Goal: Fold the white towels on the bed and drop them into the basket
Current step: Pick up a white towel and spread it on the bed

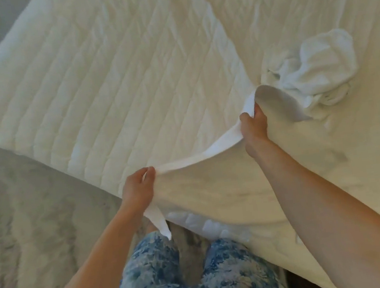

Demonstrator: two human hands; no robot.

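Note:
A white towel [212,179] is stretched between my two hands over the near corner of the bed [116,81]. My left hand [138,188] pinches one end of its top edge, and a corner tail hangs down below that hand. My right hand [253,124] grips the other end, where the cloth curls upward. The towel's body drapes down toward me across the mattress edge. A second white towel [316,68] lies crumpled in a heap on the bed just beyond my right hand. No basket is in view.
The bed has a white quilted cover and fills most of the view. Grey carpet [26,223] lies to the left of the bed. My legs in blue patterned trousers [152,273] stand against the bed's near corner.

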